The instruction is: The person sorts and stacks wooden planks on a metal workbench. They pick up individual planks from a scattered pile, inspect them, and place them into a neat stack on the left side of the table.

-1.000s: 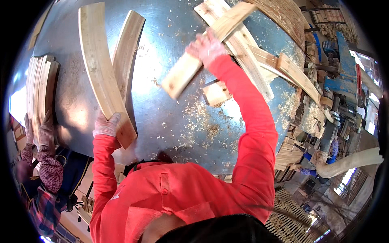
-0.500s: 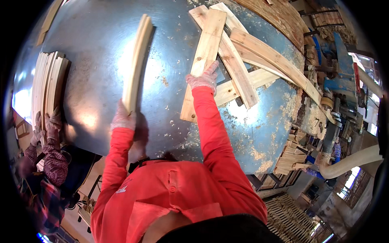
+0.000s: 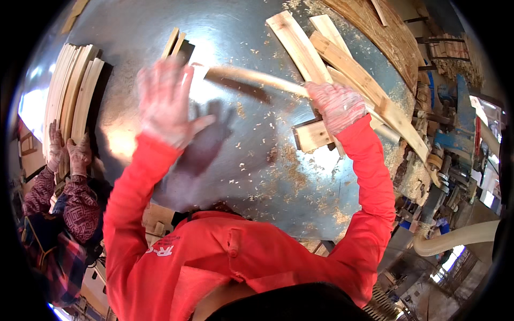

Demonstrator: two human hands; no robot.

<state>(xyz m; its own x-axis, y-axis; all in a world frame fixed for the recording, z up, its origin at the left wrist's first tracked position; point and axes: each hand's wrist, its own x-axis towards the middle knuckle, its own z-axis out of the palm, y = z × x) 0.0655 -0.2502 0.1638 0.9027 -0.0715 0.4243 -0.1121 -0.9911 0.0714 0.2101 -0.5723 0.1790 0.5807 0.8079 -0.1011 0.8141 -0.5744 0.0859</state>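
My right hand (image 3: 337, 107), in a pale glove, is closed round one end of a wooden board (image 3: 257, 77). The board is seen edge-on and reaches left above the table, casting a shadow. Near its far end my left hand (image 3: 163, 104), gloved too, is spread with nothing in it and slightly blurred. Two narrow boards (image 3: 172, 44) lie side by side just beyond the left hand, which partly hides them. Under and beyond my right hand, several loose boards (image 3: 300, 47) cross each other. A knotted board end (image 3: 315, 136) sticks out below that hand.
The metal tabletop (image 3: 235, 176) carries scattered shavings. At the left, a co-worker's gloved hands (image 3: 78, 154) touch a stack of boards (image 3: 67, 88). A large wooden panel (image 3: 383, 40) lies at the far right, with machinery (image 3: 455, 128) and a pale hose (image 3: 460, 238) beyond the table's right side.
My right hand has lifted a board from the pile and swung it leftward. My left hand has let go of its board and opened. The co-worker's stack shows another board on its right.
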